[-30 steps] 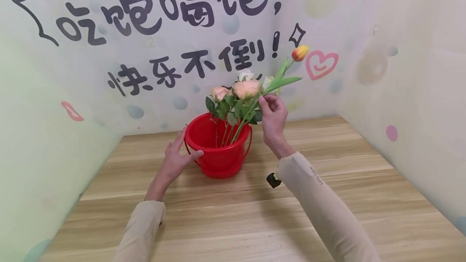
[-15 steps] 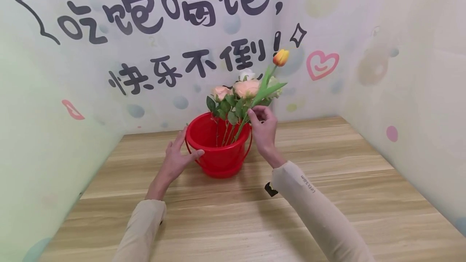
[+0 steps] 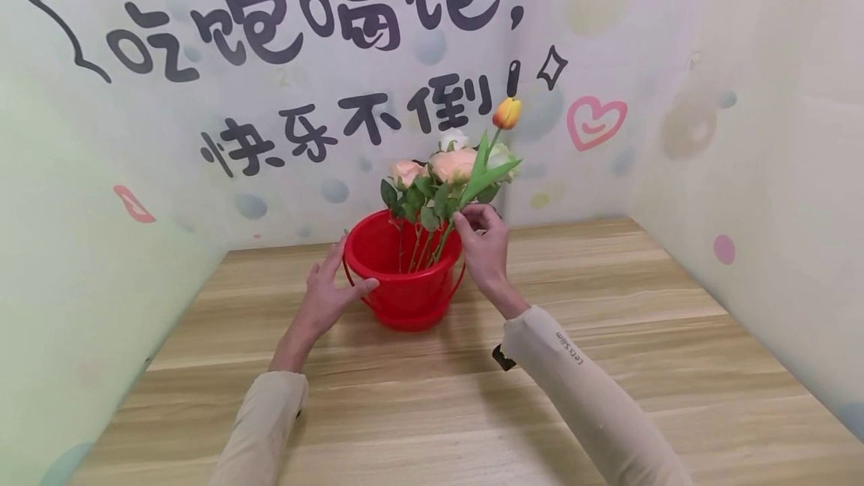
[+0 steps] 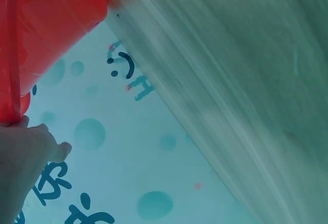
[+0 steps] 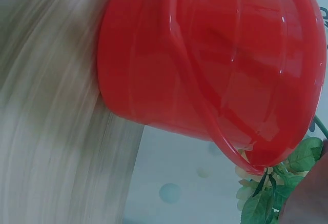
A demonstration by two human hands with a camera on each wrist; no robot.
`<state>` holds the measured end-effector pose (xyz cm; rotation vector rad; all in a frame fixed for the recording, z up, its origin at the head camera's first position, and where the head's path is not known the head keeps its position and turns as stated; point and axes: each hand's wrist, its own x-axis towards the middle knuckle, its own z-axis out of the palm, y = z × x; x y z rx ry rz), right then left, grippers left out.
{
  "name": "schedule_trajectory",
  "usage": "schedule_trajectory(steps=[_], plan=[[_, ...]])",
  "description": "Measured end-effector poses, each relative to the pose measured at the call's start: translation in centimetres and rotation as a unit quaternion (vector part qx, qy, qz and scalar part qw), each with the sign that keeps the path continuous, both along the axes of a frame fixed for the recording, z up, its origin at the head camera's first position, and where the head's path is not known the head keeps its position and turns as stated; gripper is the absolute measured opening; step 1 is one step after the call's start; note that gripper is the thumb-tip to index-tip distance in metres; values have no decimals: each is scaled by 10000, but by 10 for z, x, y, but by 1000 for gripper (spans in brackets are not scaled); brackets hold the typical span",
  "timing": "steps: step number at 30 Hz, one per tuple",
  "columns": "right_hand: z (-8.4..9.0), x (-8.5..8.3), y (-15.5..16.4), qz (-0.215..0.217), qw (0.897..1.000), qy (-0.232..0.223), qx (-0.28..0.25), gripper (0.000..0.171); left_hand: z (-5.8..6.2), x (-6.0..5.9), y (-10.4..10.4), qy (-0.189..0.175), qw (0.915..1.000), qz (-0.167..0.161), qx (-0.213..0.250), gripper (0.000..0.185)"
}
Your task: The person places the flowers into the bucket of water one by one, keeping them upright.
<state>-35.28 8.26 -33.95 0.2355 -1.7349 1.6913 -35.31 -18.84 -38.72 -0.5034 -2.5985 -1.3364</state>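
The wall (image 3: 270, 133) reads "吃饱喝饱,快乐不倒!", and the right sleeve (image 3: 574, 366) bears small print, seemingly "letssm".

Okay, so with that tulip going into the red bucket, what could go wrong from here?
The bucket looks light and the flowers stand tall; if the left hand resting on its side slips, it might tip. The right hand pinches the tulip low on its stem, so the long top could swing into the roses and knock them askew.

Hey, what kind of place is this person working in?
Likely a small staged booth, not a real home: a wooden table closed in by pastel dotted walls with cartoon lettering, and just a red bucket of flowers.
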Motion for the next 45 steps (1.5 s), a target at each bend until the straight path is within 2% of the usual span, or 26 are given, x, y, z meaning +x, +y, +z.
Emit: schedule_trajectory(steps=[11, 14, 16, 18, 21, 23, 25, 29, 36, 41, 45], plan=[[-2, 0, 1, 48, 9997, 147, 188, 11, 0, 0, 0, -8, 10000, -15, 22, 106], [-1, 0, -1, 67, 9991, -86, 398, 9, 0, 0, 0, -22, 10000, -1, 16, 107], [1, 1, -1, 125, 9969, -417, 649, 9, 0, 1, 0, -17, 10000, 2, 13, 106], [3, 2, 0, 115, 9901, -839, 1116, 10, 0, 1, 0, -3, 10000, 12, 15, 106], [9, 4, 2, 41, 9702, -1383, 1989, 14, 0, 1, 0, 10, 10000, 10, 37, 106], [14, 7, 5, -20, 9564, -1553, 2474, 16, -1, 1, 1, 6, 10000, -4, 43, 106], [18, 9, 9, -23, 9491, -1566, 2733, 16, -1, 0, 0, 1, 10000, -4, 52, 106], [19, 14, 21, 210, 9528, -1407, 2682, 15, -2, -1, 0, 7, 10000, -7, 95, 105], [11, 22, 51, 659, 9653, -1470, 2055, 20, -1, 0, 1, -59, 9999, -29, 86, 107], [5, 27, 73, 635, 9702, -1404, 1871, 20, 1, 1, 0, -116, 9999, -5, 52, 107], [-3, 29, 91, 495, 9674, -1533, 1954, 21, 2, 1, 0, -111, 9999, -9, 38, 106]])
